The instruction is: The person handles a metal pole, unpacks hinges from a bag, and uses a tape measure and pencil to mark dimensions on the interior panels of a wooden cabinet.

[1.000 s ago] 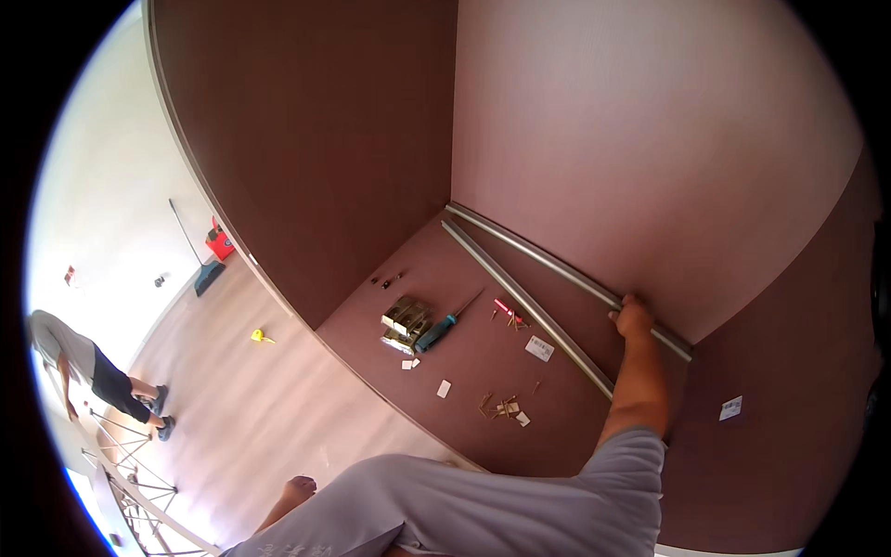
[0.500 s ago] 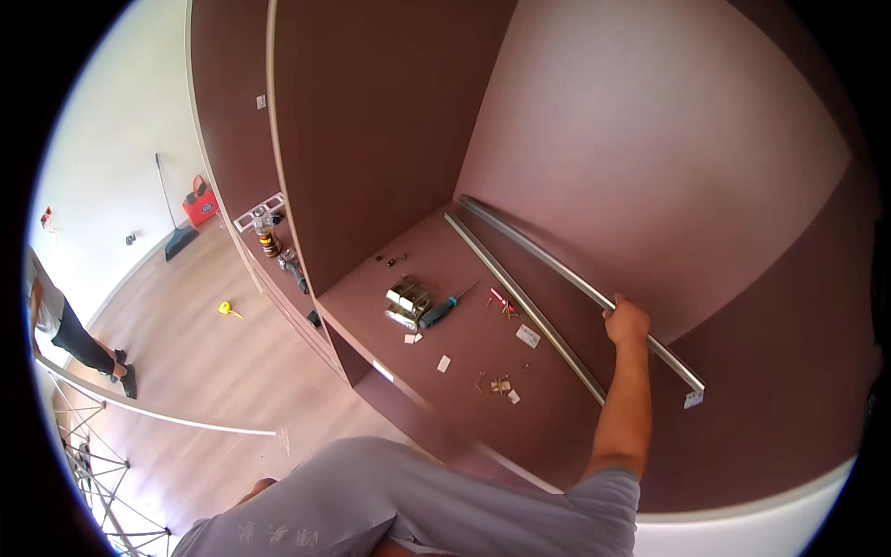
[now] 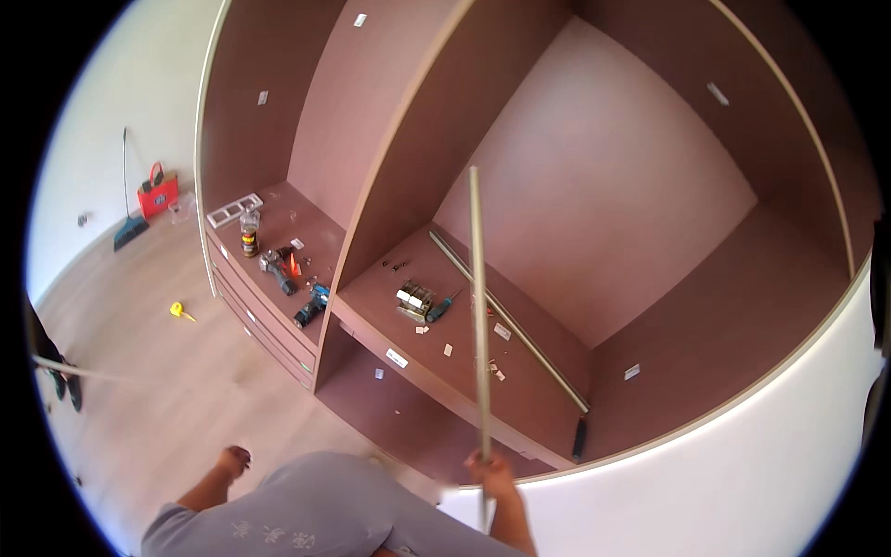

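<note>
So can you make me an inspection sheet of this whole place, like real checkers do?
Surface: brown shelf, scattered with small bits.
Job's things: raised pole in hand; second pole lying slantwise on the shelf.
Clutter: teal screwdriver, shiny metal parts and white pieces on the shelf; blue power tool in the left compartment.
Hands: right hand grips the raised pole; left hand is away from it, nothing visible in it.
Cables: nothing seen.
Surroundings: broom and red bag by the wall; yellow object on the floor; someone's dark shoes at left.
</note>
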`<state>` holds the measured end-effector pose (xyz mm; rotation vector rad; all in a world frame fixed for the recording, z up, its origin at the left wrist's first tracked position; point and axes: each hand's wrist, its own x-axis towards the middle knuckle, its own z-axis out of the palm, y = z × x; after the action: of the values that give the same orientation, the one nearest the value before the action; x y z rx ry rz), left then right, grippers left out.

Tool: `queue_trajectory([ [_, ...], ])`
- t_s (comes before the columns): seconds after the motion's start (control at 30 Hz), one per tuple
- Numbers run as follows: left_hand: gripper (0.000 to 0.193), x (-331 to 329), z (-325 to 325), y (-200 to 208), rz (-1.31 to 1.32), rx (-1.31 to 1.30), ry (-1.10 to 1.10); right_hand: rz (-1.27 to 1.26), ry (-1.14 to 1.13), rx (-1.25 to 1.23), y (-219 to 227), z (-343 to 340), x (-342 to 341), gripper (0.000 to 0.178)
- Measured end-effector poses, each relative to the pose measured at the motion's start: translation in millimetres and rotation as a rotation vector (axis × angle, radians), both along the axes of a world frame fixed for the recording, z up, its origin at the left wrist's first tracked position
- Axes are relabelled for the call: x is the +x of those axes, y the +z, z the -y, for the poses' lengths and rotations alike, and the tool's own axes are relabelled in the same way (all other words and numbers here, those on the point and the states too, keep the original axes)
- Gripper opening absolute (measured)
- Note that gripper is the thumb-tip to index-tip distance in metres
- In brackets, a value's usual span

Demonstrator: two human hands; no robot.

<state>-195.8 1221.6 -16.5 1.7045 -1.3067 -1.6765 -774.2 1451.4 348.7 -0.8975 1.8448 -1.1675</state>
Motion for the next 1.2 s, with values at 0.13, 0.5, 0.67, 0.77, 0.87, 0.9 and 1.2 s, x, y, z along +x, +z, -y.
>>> queue_trajectory([
  [0.13, 0.019, -13.4, 40.3, 103.6, 0.153, -0.244, -0.022, 0.177, 0.235, 0.115, -59.8, -38.9, 83.1, 0.010],
  [0.5, 0.057, -27.3, 112.3, 459.5, -0.408, -1.028, 0.050, 0.098, 0.479, 0.314, -30.7, -7.7, 150.9, 0.014],
  [0.67, 0.038, 17.5, 103.5, 456.2, -0.373, -1.032, 0.277, 0.025, 0.582, 0.336, -54.1, 14.5, 150.5, 0.015],
  [0.77, 0.028, 36.6, 96.5, 450.2, -0.246, -1.165, 0.453, 0.007, 0.628, 0.348, -61.4, 26.6, 158.4, 0.016],
  [0.87, 0.025, 45.7, 79.6, 456.6, -0.177, -1.213, 0.559, -0.005, 0.649, 0.344, -68.1, 33.3, 165.0, 0.016],
  [0.9, 0.025, 47.7, 76.0, 456.5, -0.186, -1.226, 0.583, -0.015, 0.656, 0.340, -68.8, 35.0, 164.0, 0.016],
  [1.2, 0.013, 59.2, 76.2, 444.7, -0.443, -1.190, 0.706, -0.072, 0.664, 0.327, -71.0, 44.0, 159.8, 0.018],
])
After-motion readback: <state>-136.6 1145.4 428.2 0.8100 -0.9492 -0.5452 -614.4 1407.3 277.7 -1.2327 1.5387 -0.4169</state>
